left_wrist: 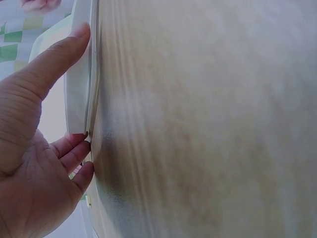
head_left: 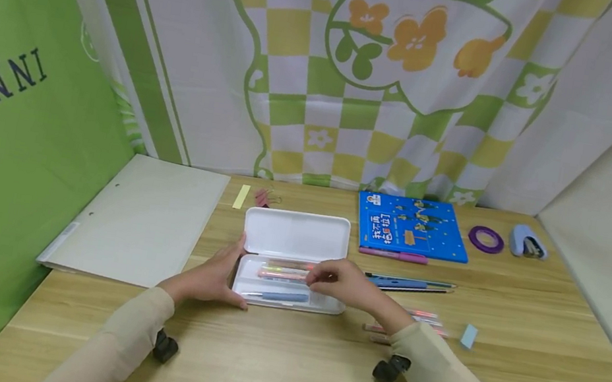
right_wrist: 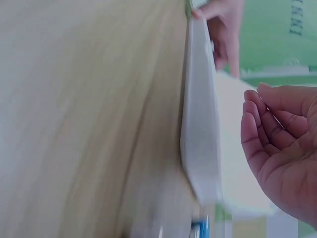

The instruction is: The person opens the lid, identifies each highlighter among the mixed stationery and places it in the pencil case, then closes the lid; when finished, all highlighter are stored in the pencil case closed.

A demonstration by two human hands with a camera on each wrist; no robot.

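Note:
A white pencil case [head_left: 296, 235] lies with its lid raised at the back. My left hand [head_left: 213, 278] holds its left end, thumb at the front wall and fingers round the side, as the left wrist view shows. Over the right part of the tray hovers my right hand [head_left: 348, 283], its thumb and fingertips together. Nothing shows between those fingertips [right_wrist: 250, 96] in the right wrist view. Inside the case, orange and clear pens [head_left: 281, 274] lie in the rear compartment, their right ends hidden by the right hand. A blue pen [head_left: 283, 296] rests along the front compartment.
At left lies a white folder [head_left: 151, 220]. Behind the case are a yellow strip [head_left: 242, 196] and pink binder clips [head_left: 263, 197]. To the right: blue book [head_left: 443, 233], purple pen [head_left: 392, 255], purple tape roll [head_left: 472, 239], stapler [head_left: 521, 238], blue pens [head_left: 411, 285], pinkish pens [head_left: 427, 316], light-blue piece [head_left: 468, 336].

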